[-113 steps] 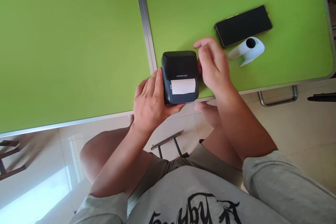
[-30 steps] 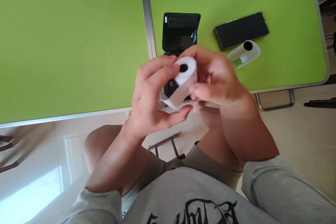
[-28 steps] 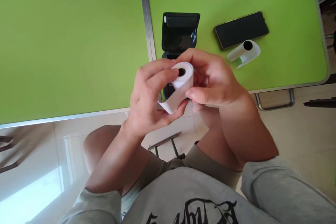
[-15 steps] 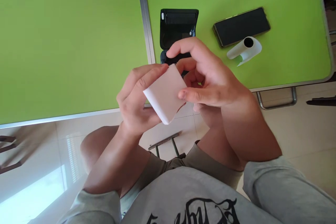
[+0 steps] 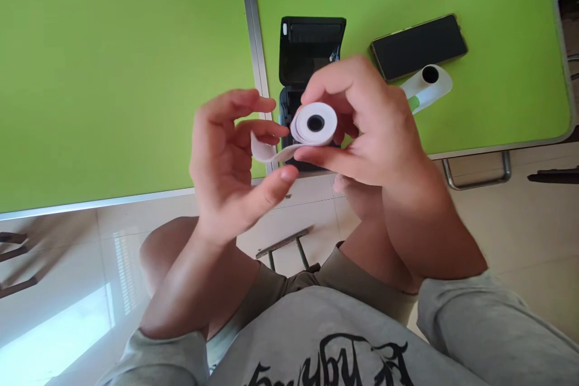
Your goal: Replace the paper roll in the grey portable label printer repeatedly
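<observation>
A white paper roll (image 5: 326, 123) with a black core is gripped between the thumb and fingers of my right hand (image 5: 366, 126), its round end turned up toward me. From it a loose strip of paper curls out to the left. Around that strip, my left hand (image 5: 230, 163) is spread, thumb and fingers apart, and it holds nothing. Behind the roll, a black case-like device (image 5: 312, 54) stands on the table with its lid raised; my right hand and the roll cover part of its lower half.
The green table (image 5: 136, 72) has a metal strip (image 5: 253, 24) across it. A dark-screened phone (image 5: 420, 45) lies at the right. Beside it is another white roll (image 5: 438, 84) with a partly unwound sheet. A metal handle-like bar (image 5: 479, 184) sticks out below the table edge.
The paper roll has turned so its round end and black core show. My left hand has let go of the paper and opened; my right hand still holds the roll.
</observation>
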Tool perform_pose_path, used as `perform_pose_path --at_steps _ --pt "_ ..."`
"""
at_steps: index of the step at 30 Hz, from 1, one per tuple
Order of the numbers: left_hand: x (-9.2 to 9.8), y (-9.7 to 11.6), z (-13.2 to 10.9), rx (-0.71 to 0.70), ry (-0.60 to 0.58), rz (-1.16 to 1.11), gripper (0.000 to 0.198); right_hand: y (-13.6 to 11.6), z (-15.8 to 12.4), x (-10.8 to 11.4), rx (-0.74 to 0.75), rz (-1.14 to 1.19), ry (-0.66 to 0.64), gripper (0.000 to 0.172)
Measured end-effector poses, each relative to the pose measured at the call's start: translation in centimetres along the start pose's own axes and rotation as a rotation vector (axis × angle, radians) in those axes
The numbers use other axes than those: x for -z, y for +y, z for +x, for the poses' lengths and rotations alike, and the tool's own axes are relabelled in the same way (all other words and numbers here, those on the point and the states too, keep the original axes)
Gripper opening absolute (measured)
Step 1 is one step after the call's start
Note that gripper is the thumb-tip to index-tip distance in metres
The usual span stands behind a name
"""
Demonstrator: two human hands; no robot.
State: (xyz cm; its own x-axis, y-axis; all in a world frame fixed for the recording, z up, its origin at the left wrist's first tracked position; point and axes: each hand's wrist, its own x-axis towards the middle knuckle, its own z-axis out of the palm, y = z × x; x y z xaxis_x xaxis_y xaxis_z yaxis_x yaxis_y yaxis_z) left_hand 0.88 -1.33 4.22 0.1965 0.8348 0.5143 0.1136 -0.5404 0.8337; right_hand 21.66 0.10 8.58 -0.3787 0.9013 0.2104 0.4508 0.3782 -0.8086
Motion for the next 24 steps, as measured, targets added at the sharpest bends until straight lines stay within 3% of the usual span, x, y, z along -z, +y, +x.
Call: perform_pose_path --at_steps 3,5,11,16,20,24 --pt "0.3 0.2 0.4 0.171 -0.05 -0.186 0.045 0.5 0.1 -0.7 0.283 -0.088 0.06 0.015" --pt "0.3 0.5 0.5 0.263 -0.077 -0.295 0.047 0.8 0.2 -1.1 0.354 -0.095 0.048 0.013" --pt "0.4 1.5 0.7 0.47 -0.096 -0.345 0.04 0.9 0.5 -1.4 0.308 -0.1 0.025 0.014" --pt "0.6 1.1 0.7 0.465 -0.035 -0.285 0.036 0.9 0.3 -1.2 0.323 0.005 0.006 0.022" --pt "0.6 0.6 0.7 0.425 0.013 -0.358 0.041 1.0 0.2 -1.2 0.172 0.157 0.022 0.025" --pt "0.8 0.4 0.6 0.532 0.077 -0.459 0.044 1.7 0.3 -1.7 0.148 0.289 0.025 0.038"
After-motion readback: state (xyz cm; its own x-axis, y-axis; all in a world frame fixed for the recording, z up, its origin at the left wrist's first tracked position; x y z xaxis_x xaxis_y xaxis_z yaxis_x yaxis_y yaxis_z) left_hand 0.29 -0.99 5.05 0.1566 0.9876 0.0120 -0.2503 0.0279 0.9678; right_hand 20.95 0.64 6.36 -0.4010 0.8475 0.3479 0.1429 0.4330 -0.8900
